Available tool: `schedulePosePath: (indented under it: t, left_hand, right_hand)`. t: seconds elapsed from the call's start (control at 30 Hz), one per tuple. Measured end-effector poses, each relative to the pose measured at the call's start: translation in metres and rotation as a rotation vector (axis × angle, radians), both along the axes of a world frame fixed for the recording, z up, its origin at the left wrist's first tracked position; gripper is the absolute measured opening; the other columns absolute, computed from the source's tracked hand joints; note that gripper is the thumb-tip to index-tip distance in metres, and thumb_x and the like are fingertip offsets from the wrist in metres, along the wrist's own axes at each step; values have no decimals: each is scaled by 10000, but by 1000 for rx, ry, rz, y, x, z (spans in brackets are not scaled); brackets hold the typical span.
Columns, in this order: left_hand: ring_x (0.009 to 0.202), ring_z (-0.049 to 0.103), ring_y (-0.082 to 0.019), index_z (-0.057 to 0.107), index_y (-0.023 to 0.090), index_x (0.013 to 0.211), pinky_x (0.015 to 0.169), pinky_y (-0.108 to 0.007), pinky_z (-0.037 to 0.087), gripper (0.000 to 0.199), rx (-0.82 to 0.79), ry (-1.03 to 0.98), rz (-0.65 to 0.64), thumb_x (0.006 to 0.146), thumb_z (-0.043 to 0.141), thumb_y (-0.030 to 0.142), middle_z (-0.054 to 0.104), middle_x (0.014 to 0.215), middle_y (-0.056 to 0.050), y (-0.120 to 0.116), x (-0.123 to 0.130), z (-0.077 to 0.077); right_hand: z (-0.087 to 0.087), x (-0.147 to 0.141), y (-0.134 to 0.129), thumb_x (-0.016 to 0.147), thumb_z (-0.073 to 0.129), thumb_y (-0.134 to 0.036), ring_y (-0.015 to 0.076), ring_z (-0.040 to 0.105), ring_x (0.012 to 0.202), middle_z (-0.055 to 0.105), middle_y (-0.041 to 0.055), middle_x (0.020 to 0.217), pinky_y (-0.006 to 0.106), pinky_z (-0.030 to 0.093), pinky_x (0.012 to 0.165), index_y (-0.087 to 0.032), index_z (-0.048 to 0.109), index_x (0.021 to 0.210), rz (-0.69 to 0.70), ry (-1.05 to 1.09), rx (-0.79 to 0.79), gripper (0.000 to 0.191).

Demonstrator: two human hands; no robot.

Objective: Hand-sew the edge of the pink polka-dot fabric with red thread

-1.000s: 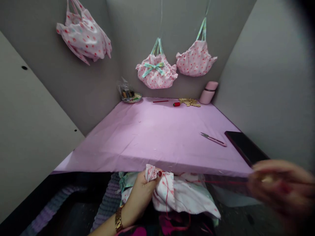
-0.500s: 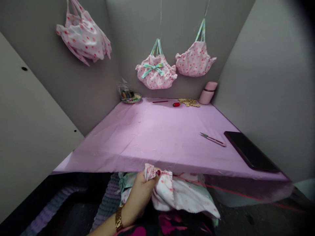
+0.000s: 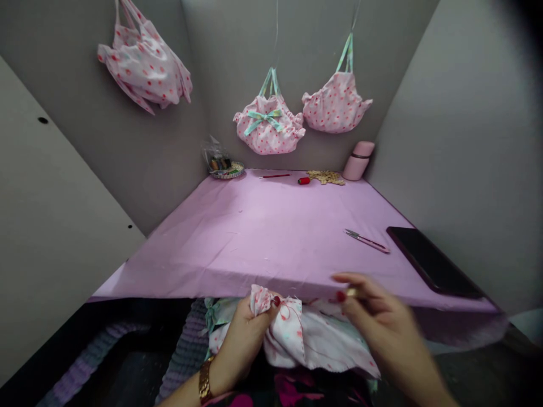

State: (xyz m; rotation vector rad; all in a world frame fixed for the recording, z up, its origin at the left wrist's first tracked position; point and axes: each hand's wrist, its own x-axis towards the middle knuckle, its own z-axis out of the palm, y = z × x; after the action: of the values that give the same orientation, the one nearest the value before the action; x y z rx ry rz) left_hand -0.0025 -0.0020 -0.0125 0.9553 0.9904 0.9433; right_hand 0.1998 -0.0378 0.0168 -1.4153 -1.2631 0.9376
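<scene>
My left hand [image 3: 254,322], with a gold watch on its wrist, is closed on a gathered edge of white cloth with pink dots [image 3: 285,333]. The cloth hangs over my lap just in front of the table edge. Red stitches run along it, and a loose loop of red thread [image 3: 292,310] lies near my left thumb. To the right of the cloth, my right hand [image 3: 373,316] is raised and slightly blurred, thumb and forefinger apart. A gold ring shows on it. No needle can be made out.
On the pink-covered table [image 3: 271,232] lie thread snips [image 3: 367,241], a dark phone [image 3: 430,260], a red thread spool [image 3: 304,181], a red pencil-like stick [image 3: 275,176] and small wooden pieces [image 3: 326,177]. A pink flask [image 3: 358,161] stands behind. Dotted cloth pieces [image 3: 271,138] hang above.
My right hand has come into view from the right, towards the cloth. The red thread, stretched taut to the right before, now lies slack. My left hand keeps its hold.
</scene>
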Motion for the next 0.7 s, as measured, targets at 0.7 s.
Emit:
schedulePosePath:
  t: [0.7]
  left_hand:
    - [623, 486, -126, 580, 130, 726, 606, -242, 397, 166, 17, 0, 32, 745, 596, 294, 568, 674, -11, 0, -1, 2]
  right_hand:
    - [-21, -21, 14, 720, 638, -467, 62, 303, 500, 425, -42, 631, 194, 207, 460, -176, 511, 934, 582, 164, -380, 383]
